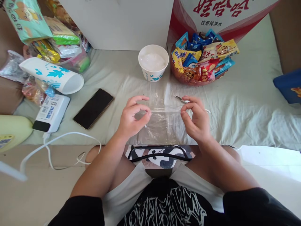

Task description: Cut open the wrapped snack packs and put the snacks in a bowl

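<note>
A thin, clear, whitish strand (165,110) runs straight between my two hands, above a clear plastic sheet (157,128) lying on the cloth. My left hand (133,116) pinches its left end between thumb and index finger, the other fingers curled loosely. At the opposite end, my right hand (195,117) makes a similar pinch. Partly hidden behind the right hand lies a small tool with a pointed metal tip (180,99); its kind is unclear. Beyond the hands stands a white paper cup (153,76) with a leaf print, holding something white (152,61).
Right of the cup sits a bowl (199,82) of wrapped snacks. On the left are a phone (93,108), a white power bank (53,111) with a cable (70,133), a tipped paper cup (50,75) and snack bags (28,20). White box (127,25) behind.
</note>
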Tool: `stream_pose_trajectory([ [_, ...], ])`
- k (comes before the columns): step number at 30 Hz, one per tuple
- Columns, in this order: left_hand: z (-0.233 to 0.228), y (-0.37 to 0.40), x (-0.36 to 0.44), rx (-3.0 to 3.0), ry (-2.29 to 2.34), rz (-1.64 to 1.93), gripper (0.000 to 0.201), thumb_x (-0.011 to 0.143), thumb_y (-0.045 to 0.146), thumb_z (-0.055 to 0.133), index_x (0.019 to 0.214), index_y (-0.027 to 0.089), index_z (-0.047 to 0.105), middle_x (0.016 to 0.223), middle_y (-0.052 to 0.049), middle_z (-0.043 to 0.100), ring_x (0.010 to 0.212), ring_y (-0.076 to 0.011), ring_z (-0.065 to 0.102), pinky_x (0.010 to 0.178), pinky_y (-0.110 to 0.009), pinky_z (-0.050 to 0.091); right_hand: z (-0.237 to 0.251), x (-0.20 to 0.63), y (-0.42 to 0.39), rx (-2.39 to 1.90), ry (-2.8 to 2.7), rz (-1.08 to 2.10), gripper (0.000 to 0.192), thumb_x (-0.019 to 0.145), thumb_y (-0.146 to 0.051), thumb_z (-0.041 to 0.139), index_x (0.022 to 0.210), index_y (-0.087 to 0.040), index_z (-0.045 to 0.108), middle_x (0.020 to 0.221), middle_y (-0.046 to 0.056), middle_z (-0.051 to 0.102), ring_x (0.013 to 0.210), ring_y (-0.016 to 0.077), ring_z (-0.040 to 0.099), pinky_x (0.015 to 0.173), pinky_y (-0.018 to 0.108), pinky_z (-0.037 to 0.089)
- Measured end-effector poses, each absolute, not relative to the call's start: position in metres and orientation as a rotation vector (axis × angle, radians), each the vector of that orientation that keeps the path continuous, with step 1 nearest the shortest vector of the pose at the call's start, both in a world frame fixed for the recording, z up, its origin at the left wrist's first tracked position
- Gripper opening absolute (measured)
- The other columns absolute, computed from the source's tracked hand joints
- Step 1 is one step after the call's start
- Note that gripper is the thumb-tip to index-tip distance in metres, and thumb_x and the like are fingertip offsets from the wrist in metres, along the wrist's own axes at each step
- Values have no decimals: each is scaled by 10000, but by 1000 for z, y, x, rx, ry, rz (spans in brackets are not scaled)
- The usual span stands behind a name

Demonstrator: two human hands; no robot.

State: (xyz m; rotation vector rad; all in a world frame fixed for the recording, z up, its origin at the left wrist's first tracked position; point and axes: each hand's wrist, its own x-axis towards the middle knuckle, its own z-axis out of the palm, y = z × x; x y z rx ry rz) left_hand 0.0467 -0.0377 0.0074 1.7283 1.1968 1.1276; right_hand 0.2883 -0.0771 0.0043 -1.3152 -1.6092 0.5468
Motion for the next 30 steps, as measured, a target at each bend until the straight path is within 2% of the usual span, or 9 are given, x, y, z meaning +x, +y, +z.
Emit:
stream_pose_trajectory([
  [2,8,-40,46,1594,1080,1116,186,806,387,759,704,242,706,1093,-73,773,1212,-287,668,1118,-473,502,7,287,-81,-1252,-1583,732,155,991,-353,572,876,-250,588,1007,59,738,1176,267,698,1038,511,548],
  [4,7,-43,48,1411,1009,1093,259,829,458,761,732,231,683,922,-68,776,1082,-271,727,1040,-447,556,8,284,-85,-1237,-1495,947,192,1003,-412,571,895,-253,568,787,9,708,918,228,758,893,442,598],
  [7,3,-44,52,1131,1059,1039,307,864,530,741,825,238,651,717,-10,726,657,-179,711,655,-313,594,6,278,-88,-1268,-1247,1175,262,970,-524,612,1015,-271,561,618,-53,630,589,174,673,696,375,583],
  [11,-3,-39,60,940,1186,977,379,842,592,752,879,253,586,637,33,694,434,-115,575,397,-217,406,3,272,-83,-1201,-982,1424,573,818,-667,743,1224,-308,556,772,-14,714,733,206,708,745,386,587],
  [14,-3,-36,62,921,1225,999,434,804,621,782,902,253,573,607,50,672,432,-110,575,390,-207,383,1,269,-79,-1210,-1027,1560,549,715,-661,829,1054,-269,646,841,8,719,804,206,690,777,377,579],
  [18,2,-34,59,808,1056,912,572,647,626,890,972,233,631,669,31,715,577,-154,688,518,-241,506,-3,267,-77,-1299,-1046,1521,330,788,-519,793,755,-225,648,744,6,669,730,162,627,760,344,544],
  [23,1,-35,60,831,926,709,449,616,480,941,846,168,713,788,-36,780,805,-186,744,777,-286,575,-5,268,-77,-1277,-873,1541,313,812,-538,754,831,-245,645,761,8,676,714,184,650,719,363,563],
  [27,-4,-32,61,816,1002,808,425,683,518,892,818,179,674,875,-49,807,893,-208,759,760,-283,568,-4,271,-74,-1329,-1103,1555,283,807,-474,772,810,-214,658,744,14,681,681,157,632,691,334,549],
  [30,-6,-28,58,813,947,744,509,640,515,928,938,194,667,865,-42,810,804,-213,772,700,-298,586,-6,275,-72,-1341,-1148,1509,267,862,-461,704,816,-204,646,727,14,681,662,148,634,675,325,553],
])
